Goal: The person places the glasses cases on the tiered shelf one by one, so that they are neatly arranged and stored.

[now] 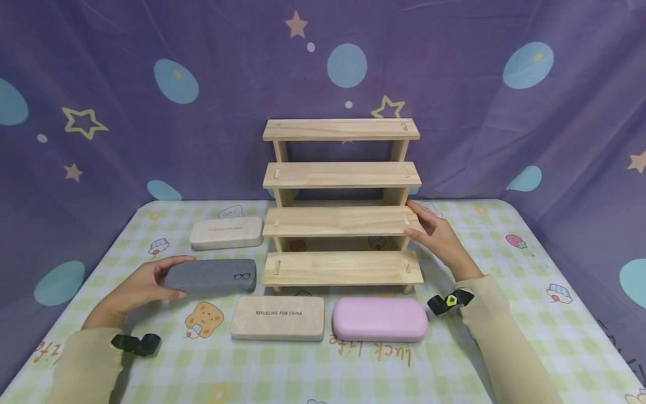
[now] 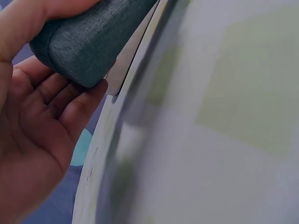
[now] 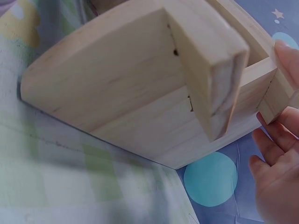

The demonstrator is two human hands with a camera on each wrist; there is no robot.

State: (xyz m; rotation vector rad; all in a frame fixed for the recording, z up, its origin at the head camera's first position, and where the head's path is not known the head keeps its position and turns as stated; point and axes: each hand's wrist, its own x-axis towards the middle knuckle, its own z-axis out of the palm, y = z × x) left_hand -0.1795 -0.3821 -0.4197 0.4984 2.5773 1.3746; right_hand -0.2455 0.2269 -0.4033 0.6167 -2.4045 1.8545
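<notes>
My left hand [image 1: 143, 286] grips the left end of a grey glasses case [image 1: 214, 276], thumb on the near side and fingers on the far side. In the left wrist view this fabric-covered case [image 2: 88, 42] sits between thumb and fingers. A four-step wooden display rack [image 1: 343, 221] stands at the centre. On its right side, my right hand [image 1: 439, 238] pinches the end of the second step from the bottom. The right wrist view shows the rack's side panel [image 3: 117, 88] and my fingers [image 3: 268, 144] at a step's end.
A beige glasses case [image 1: 277, 318] with printed lettering and a pink glasses case [image 1: 380, 320] lie in front of the rack. Another beige case [image 1: 226, 233] lies behind the grey one. A checked cloth [image 1: 504, 348] covers the table; a purple patterned curtain [image 1: 227, 140] hangs behind.
</notes>
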